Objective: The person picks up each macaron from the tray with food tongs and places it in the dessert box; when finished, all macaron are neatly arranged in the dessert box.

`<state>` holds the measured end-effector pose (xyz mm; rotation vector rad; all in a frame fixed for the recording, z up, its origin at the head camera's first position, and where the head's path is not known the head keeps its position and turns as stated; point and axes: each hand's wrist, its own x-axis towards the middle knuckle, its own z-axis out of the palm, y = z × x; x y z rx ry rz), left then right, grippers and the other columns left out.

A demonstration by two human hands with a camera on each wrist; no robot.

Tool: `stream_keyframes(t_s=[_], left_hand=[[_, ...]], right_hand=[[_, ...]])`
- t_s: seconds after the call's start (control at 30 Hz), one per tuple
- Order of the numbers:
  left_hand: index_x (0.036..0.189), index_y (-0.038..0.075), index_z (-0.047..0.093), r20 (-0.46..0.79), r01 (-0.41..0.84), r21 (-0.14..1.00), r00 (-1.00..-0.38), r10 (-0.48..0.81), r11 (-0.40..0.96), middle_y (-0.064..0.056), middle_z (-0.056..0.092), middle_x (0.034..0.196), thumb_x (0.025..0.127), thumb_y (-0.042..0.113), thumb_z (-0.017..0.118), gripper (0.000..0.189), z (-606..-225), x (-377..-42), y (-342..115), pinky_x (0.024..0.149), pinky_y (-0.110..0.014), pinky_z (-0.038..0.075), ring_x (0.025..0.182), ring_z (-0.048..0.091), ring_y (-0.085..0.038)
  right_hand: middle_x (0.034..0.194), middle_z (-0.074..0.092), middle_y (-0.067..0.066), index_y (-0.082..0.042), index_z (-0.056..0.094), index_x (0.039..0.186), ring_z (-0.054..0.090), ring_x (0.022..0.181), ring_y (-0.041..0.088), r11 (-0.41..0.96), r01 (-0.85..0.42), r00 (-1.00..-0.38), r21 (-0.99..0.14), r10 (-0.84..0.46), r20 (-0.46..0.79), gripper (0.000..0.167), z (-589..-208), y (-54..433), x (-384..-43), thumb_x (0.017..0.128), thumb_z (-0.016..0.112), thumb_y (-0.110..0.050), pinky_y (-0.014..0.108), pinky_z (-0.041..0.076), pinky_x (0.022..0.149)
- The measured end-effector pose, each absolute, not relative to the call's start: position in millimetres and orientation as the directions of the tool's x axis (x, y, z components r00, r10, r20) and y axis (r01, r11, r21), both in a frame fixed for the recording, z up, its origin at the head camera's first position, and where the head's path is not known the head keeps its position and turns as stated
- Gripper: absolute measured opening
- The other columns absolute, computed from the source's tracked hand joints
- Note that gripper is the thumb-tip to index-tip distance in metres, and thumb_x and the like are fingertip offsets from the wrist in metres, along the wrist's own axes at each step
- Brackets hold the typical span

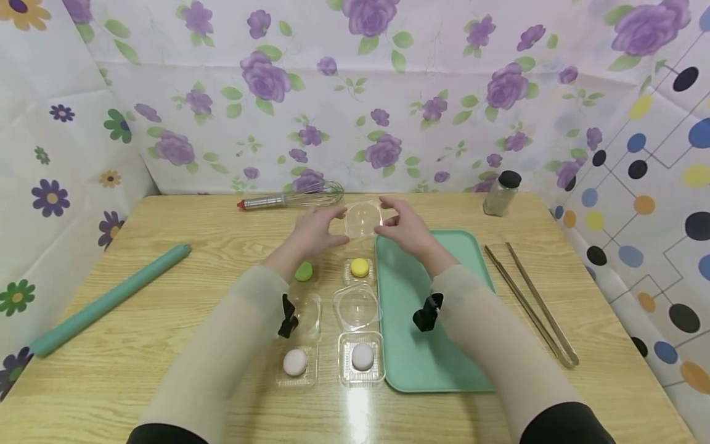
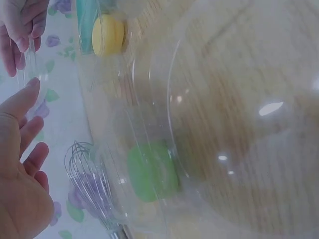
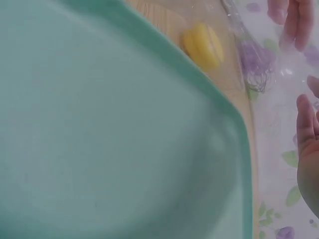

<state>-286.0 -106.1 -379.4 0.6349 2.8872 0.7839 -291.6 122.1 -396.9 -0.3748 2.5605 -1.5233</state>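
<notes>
Both hands reach to the far side of a clear plastic box whose raised lid (image 1: 363,219) stands between them. The left hand (image 1: 317,231) is at the lid's left edge, its fingers loosely spread. Opposite it, the right hand (image 1: 406,227) has its fingertips at the right edge, fingers relaxed. In the base of this box sits a yellow macaron (image 1: 360,267). Below the left wrist is a green macaron (image 1: 303,271) in another clear box, partly hidden by the arm. Nearer, two lidded boxes lie opened, holding pale macarons (image 1: 295,362).
A green tray (image 1: 410,370) lies under the right forearm, alongside the boxes. Metal tongs (image 1: 532,302) rest right of it, and a black-capped jar (image 1: 502,194) stands behind. A whisk (image 1: 294,198) lies at the back edge, a green rolling pin (image 1: 111,299) at left.
</notes>
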Motion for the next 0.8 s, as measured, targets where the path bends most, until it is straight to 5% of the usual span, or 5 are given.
stream_keyframes(t_s=[0.37, 0.8], left_hand=[[0.147, 0.013, 0.027, 0.068, 0.363, 0.543, -0.918, 0.392, 0.757, -0.004, 0.042, 0.141, 0.072, 0.034, 0.080, 0.094, -377.8, -278.2, -104.3, 0.107, -0.056, 0.014, 0.133, 0.028, -0.034], [0.146, 0.017, 0.029, 0.103, 0.402, 0.467, -0.909, 0.404, 0.787, -0.003, 0.041, 0.140, 0.070, 0.035, 0.080, 0.093, -376.4, -277.1, -104.1, 0.104, -0.055, 0.022, 0.129, 0.032, -0.032]], right_hand=[[0.138, 0.039, 0.001, -0.020, 0.035, 0.145, 0.056, 0.099, 0.019, 0.387, -0.132, -0.956, -0.913, -0.293, 0.015, 0.065, -400.6, 123.9, -281.0, 0.088, 0.066, -0.012, 0.036, 0.048, 0.083], [0.136, 0.041, 0.002, -0.020, 0.036, 0.144, 0.055, 0.102, 0.020, 0.360, -0.134, -0.951, -0.923, -0.309, 0.018, 0.065, -397.6, 125.7, -275.0, 0.087, 0.068, -0.016, 0.038, 0.048, 0.084]])
